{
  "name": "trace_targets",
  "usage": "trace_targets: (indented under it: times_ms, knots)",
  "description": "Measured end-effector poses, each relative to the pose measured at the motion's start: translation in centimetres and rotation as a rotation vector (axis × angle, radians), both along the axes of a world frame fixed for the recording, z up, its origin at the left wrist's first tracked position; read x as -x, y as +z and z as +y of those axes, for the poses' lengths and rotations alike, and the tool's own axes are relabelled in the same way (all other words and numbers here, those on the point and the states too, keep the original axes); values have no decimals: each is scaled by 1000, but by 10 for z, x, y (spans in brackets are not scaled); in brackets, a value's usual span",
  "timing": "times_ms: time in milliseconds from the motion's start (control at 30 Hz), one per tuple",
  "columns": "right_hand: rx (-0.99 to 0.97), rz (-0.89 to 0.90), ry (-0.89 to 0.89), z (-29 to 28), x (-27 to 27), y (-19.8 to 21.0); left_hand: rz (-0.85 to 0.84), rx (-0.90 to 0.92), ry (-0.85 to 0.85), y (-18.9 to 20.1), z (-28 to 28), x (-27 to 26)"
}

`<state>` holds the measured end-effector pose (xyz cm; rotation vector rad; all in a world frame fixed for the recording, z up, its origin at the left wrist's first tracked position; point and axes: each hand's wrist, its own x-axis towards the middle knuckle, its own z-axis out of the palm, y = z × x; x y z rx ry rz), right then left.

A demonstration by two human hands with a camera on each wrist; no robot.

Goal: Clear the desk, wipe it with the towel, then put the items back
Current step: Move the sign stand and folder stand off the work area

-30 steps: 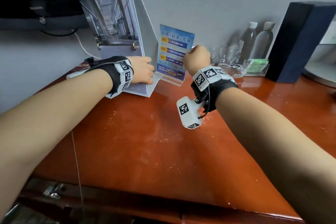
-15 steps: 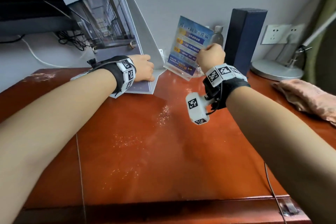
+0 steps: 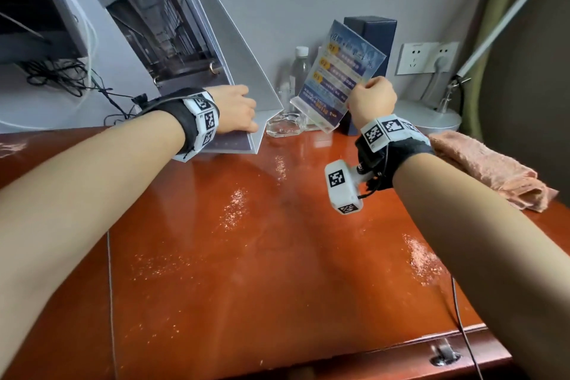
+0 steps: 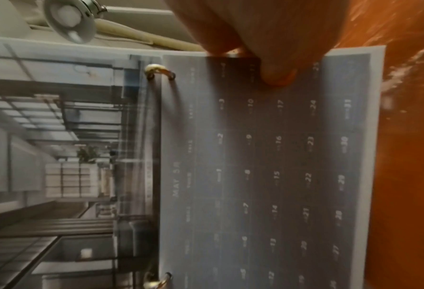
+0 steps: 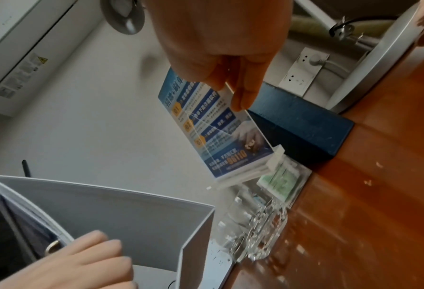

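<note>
A tall grey desk calendar [image 3: 172, 40] stands at the back left of the reddish wooden desk [image 3: 277, 256]. My left hand [image 3: 237, 109] grips its lower right edge, thumb on the date page [image 4: 275, 156]. My right hand [image 3: 371, 100] pinches the side of a clear acrylic sign stand with a blue leaflet [image 3: 342, 77], held tilted above the desk's back edge. In the right wrist view the sign stand [image 5: 215, 133] hangs off the desk, over a glass ashtray [image 5: 257, 230]. A pink towel [image 3: 490, 166] lies crumpled at the right.
Behind the sign stand are a water bottle [image 3: 299, 68], a dark blue box [image 3: 376, 37], a glass ashtray [image 3: 283, 125] and a green packet [image 5: 280, 181]. A white lamp base [image 3: 431, 120] and wall sockets [image 3: 425, 57] sit at the back right. Cables [image 3: 61, 77] hang at the left.
My right hand has lifted the sign stand off the desk, tilted it and carried it rightward. The left hand keeps its grip on the calendar, which now leans. The head view swung right.
</note>
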<state>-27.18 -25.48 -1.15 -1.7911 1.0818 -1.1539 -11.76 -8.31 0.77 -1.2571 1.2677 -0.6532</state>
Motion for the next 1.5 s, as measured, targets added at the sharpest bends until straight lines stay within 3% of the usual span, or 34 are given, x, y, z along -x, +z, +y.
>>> trace_targets:
  times_ms: [167, 367, 467, 733, 1100, 1500]
  knots:
    - [92, -139, -170, -26, 26, 6, -147, 61, -363, 34, -15, 8]
    - [120, -157, -303, -55, 63, 11, -152, -20, -737, 58, -38, 36]
    - [93, -160, -329, -64, 77, 11, -151, -60, -828, 66, -57, 44]
    - [89, -84, -349, -93, 92, 4, -195, -94, -855, 99, -104, 65]
    - [36, 79, -208, -139, 59, -14, -407, -121, -987, 151, -156, 85]
    - [85, 203, -28, -180, 22, -40, -478, -82, -1091, 161, -214, 87]
